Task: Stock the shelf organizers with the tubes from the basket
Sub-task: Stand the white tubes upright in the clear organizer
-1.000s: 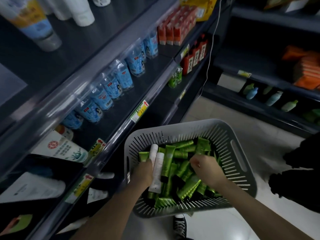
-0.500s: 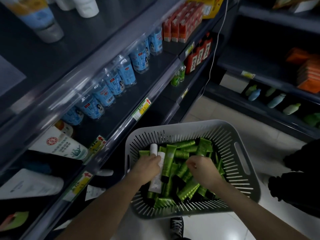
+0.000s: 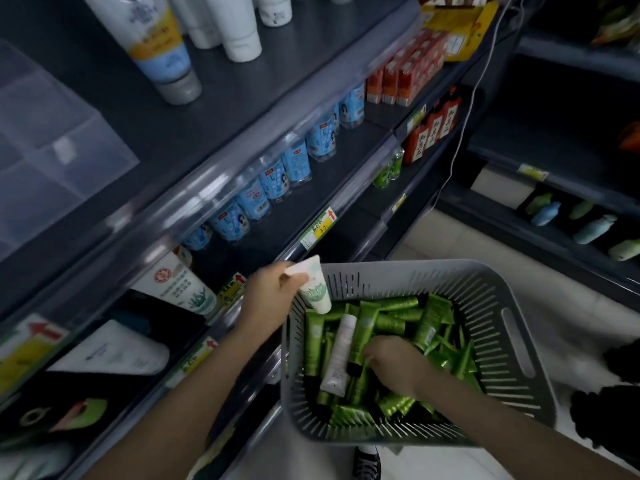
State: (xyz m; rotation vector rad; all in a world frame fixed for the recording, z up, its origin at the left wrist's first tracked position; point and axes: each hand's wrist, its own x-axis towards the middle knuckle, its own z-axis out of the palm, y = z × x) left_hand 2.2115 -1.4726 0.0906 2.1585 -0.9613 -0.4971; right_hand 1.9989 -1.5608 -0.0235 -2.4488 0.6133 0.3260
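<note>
A grey slotted basket (image 3: 516,341) sits low in front of the shelves, filled with several green tubes (image 3: 398,323) and one long white tube (image 3: 341,355). My left hand (image 3: 270,299) grips a white tube with a green print (image 3: 315,289), lifted above the basket's left rim with its cap pointing down. My right hand (image 3: 391,362) reaches down into the basket, fingers curled among the green tubes; what they hold is hidden. A clear plastic organizer (image 3: 52,157) with dividers stands on the upper shelf at left.
Dark shelves run along the left: white tubes (image 3: 239,26) up top, blue-labelled bottles (image 3: 270,181) on the middle shelf, larger white tubes (image 3: 176,285) lower down. A second shelf unit with small bottles (image 3: 594,228) stands at right. A shoe (image 3: 367,462) shows below the basket.
My left hand has lifted a white tube out of the basket toward its left rim. My right hand has dug lower among the green tubes. The view has tilted up toward the shelves.
</note>
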